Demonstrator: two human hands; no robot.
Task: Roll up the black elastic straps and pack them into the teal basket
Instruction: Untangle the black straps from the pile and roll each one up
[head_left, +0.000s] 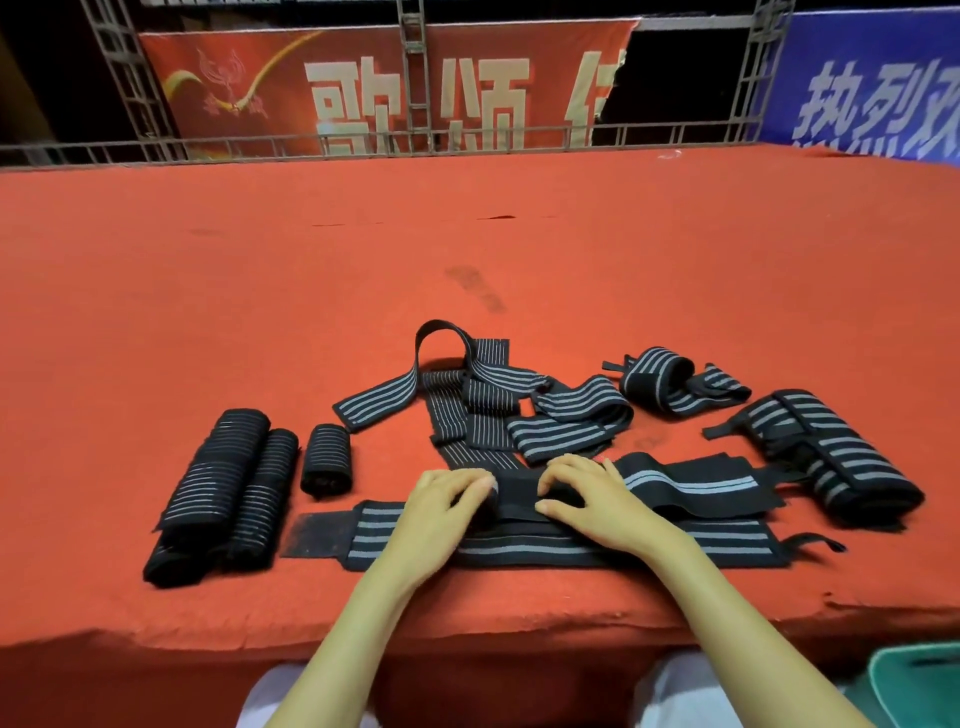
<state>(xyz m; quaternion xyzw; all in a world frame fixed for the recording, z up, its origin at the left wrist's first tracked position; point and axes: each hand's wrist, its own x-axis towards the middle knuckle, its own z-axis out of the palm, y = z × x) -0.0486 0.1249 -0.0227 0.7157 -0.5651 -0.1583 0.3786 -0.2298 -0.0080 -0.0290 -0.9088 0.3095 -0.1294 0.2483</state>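
Note:
A long black strap with grey stripes (691, 480) lies across the near edge of the red surface, partly rolled at its middle (517, 493). My left hand (441, 499) and my right hand (587, 493) both curl their fingers over that roll. A second flat striped strap (571, 545) lies under my wrists. Rolled straps (223, 488) lie at the left, with a small roll (327, 457) beside them. Loose straps (483, 400) are piled behind my hands. A corner of the teal basket (914, 680) shows at the bottom right, below the surface.
More rolled and folded striped straps lie at the right (831, 457) and back right (670, 379). The red cloth surface (467, 249) stretches far back to a metal truss rail (415, 140) with red and blue banners behind.

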